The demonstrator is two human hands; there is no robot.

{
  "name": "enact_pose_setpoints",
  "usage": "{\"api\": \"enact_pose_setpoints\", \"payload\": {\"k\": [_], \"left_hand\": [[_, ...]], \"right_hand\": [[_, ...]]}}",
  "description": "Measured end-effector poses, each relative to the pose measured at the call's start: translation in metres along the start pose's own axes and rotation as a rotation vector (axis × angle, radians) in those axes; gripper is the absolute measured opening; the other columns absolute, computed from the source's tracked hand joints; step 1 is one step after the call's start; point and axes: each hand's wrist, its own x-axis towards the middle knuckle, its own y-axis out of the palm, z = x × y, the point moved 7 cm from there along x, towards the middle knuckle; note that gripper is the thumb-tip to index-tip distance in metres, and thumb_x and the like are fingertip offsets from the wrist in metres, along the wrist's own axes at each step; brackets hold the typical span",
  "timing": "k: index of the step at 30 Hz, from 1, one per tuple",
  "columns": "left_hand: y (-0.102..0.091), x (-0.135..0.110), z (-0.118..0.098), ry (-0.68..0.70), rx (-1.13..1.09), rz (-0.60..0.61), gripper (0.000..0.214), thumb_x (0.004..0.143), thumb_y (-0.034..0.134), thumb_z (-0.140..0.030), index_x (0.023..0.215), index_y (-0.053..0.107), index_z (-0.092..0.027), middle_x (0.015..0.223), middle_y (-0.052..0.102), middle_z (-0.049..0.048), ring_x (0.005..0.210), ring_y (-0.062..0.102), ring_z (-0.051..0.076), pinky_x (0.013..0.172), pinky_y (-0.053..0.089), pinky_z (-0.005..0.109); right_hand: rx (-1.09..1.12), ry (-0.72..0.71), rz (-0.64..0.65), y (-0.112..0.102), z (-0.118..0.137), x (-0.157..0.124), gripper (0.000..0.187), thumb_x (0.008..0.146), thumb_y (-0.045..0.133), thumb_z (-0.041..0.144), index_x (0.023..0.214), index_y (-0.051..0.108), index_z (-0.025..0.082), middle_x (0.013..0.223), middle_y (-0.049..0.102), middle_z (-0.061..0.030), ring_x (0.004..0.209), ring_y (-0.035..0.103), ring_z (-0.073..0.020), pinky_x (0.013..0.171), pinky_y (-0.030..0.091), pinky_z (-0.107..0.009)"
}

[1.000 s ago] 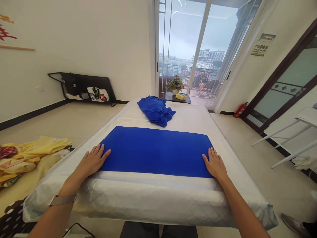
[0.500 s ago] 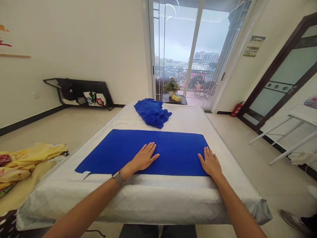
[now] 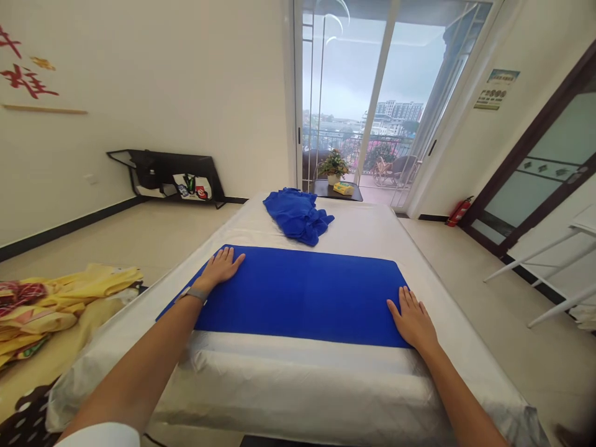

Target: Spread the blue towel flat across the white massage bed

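Note:
A flat piece of blue cloth [image 3: 307, 298] lies spread across a covered table [image 3: 298, 385], its long side running left to right. My left hand [image 3: 220, 267] rests palm down on its far left part, fingers stretched out. On the right end, my right hand [image 3: 414, 316] lies flat over the cloth's edge, with thumb and fingers apart. Neither hand grips anything. Beyond the flat piece sits a crumpled heap of blue cloth [image 3: 298, 216]. My left forearm covers the near left corner of the flat cloth.
Yellow clothes [image 3: 60, 310] are piled at the left of the table. Behind the far end stand a potted plant [image 3: 333, 166] and a yellow packet [image 3: 343, 189] on a small dark table. A fire extinguisher [image 3: 459, 212] and a white-legged stand [image 3: 554, 254] are at the right.
My left hand has slid left and away from me, from the cloth's middle to its far left. My right hand stays at the right edge. The view has turned slightly left.

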Motion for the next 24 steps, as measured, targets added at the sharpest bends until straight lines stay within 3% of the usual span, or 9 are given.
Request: {"api": "enact_pose_setpoints", "payload": {"k": [5,10,14,16,19,22,24], "left_hand": [[-0.003,0.010,0.001,-0.008,-0.046,-0.152,0.083,0.102,0.015,-0.063,0.158,0.033,-0.004,0.165,0.029,0.0231,0.154,0.028,0.035,0.123,0.025,0.054],[-0.004,0.006,0.005,0.014,-0.033,-0.165,0.082,0.102,0.017,-0.063,0.157,0.038,-0.007,0.164,0.032,0.0231,0.153,0.029,0.036,0.122,0.026,0.057],[-0.018,0.004,-0.012,0.124,0.012,-0.266,0.076,0.103,0.019,-0.059,0.154,0.044,-0.007,0.163,0.037,0.0218,0.153,0.030,0.033,0.124,0.022,0.053],[-0.021,0.003,-0.028,0.203,-0.013,-0.284,0.075,0.104,0.019,-0.057,0.153,0.044,-0.007,0.163,0.037,0.0207,0.154,0.029,0.031,0.126,0.020,0.049],[-0.016,0.000,-0.051,0.317,-0.073,-0.235,0.072,0.105,0.020,-0.057,0.155,0.043,-0.011,0.164,0.036,0.0174,0.155,0.027,0.029,0.127,0.018,0.047],[-0.005,-0.002,-0.060,0.362,-0.116,-0.151,0.070,0.105,0.021,-0.058,0.157,0.040,-0.015,0.166,0.033,0.0148,0.155,0.026,0.029,0.126,0.020,0.049],[-0.001,-0.002,-0.059,0.367,-0.126,-0.119,0.070,0.105,0.020,-0.057,0.158,0.038,-0.016,0.166,0.032,0.0147,0.155,0.026,0.029,0.125,0.021,0.050]], "right_hand": [[-0.026,0.009,0.003,0.004,-0.002,0.002,0.080,0.102,0.016,0.056,0.165,0.019,0.006,0.171,0.018,-0.0094,0.158,0.014,-0.0226,0.129,0.014,-0.043],[-0.052,0.007,0.018,0.005,-0.014,0.008,0.080,0.100,0.020,0.056,0.165,0.021,0.009,0.170,0.020,-0.0086,0.158,0.017,-0.0243,0.128,0.018,-0.048],[-0.101,0.036,0.022,-0.006,0.000,0.022,0.077,0.101,0.020,0.052,0.161,0.031,0.006,0.168,0.028,-0.0129,0.156,0.022,-0.0283,0.127,0.018,-0.051],[-0.115,-0.031,-0.006,-0.017,0.038,0.032,0.074,0.103,0.019,0.049,0.160,0.033,0.005,0.167,0.030,-0.0152,0.156,0.023,-0.0283,0.127,0.017,-0.049],[-0.082,-0.229,-0.003,-0.026,0.127,0.045,0.070,0.105,0.018,0.046,0.162,0.031,0.007,0.168,0.027,-0.0137,0.157,0.020,-0.0254,0.127,0.013,-0.044],[0.020,-0.405,0.069,-0.021,0.217,0.057,0.069,0.107,0.017,0.047,0.163,0.028,0.008,0.170,0.024,-0.0117,0.158,0.017,-0.0232,0.128,0.011,-0.041],[0.074,-0.468,0.121,-0.014,0.259,0.065,0.071,0.107,0.018,0.049,0.164,0.025,0.007,0.170,0.021,-0.0116,0.158,0.015,-0.0223,0.128,0.009,-0.040]]}}
